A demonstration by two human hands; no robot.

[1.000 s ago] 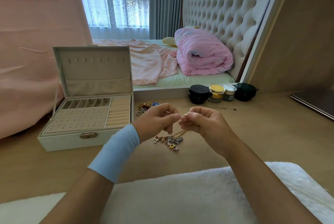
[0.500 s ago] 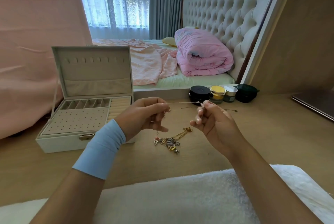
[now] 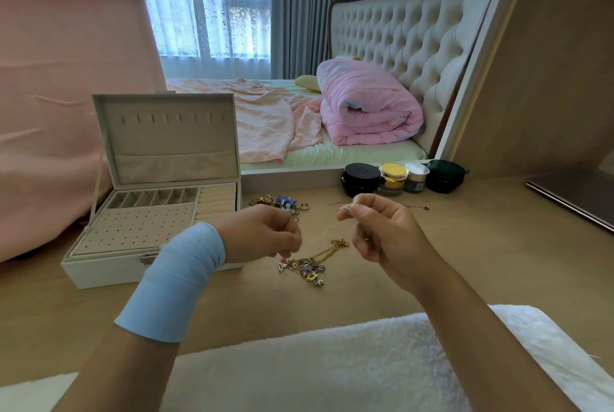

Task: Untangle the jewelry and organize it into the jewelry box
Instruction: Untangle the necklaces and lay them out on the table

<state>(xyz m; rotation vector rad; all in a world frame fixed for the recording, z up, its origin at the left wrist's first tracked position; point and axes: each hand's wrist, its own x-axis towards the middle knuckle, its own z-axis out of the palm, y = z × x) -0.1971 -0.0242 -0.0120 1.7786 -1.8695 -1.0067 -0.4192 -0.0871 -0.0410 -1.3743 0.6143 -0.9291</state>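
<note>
Asker: Foreground first: what is lying nearest?

Watcher: A white rug [image 3: 332, 365] is stretching across the bottom edge. Both forearms are reaching over it, and the left one is wearing a blue band [image 3: 176, 282].

Asker: What are the hands doing?

Watcher: The left hand [image 3: 262, 233] is hovering at mid-frame with its fingers curled in, pinching one end of a chain [image 3: 319, 238] so fine it is barely showing. The right hand [image 3: 382, 228] is hovering just right of it, thumb and forefinger pinching the other end, the remaining fingers curling loosely. A small gap is separating the two.

Asker: And the other jewelry?

Watcher: A tangle [image 3: 307, 267] of gold links and charms is lying on the table [image 3: 481, 262], just below that gap. Beyond the left hand, rings [image 3: 282, 204] are sitting in a small heap with a blue piece. Beyond the right hand, a necklace [image 3: 417, 207] is lying loose.

Asker: Where is the box sitting?

Watcher: The box [image 3: 149, 222] is sitting at left centre, partly behind the left wrist, with its lid standing upright. Its slots, ring rolls and holed pad are facing up.

Asker: Farther back?

Watcher: Four jars [image 3: 362, 179] are lining up right of centre, and a dark slab [image 3: 571, 195] is lying at the right edge. Behind them a bed with a rolled pink quilt [image 3: 368, 105] is showing, and curtains are hanging at the top.
</note>
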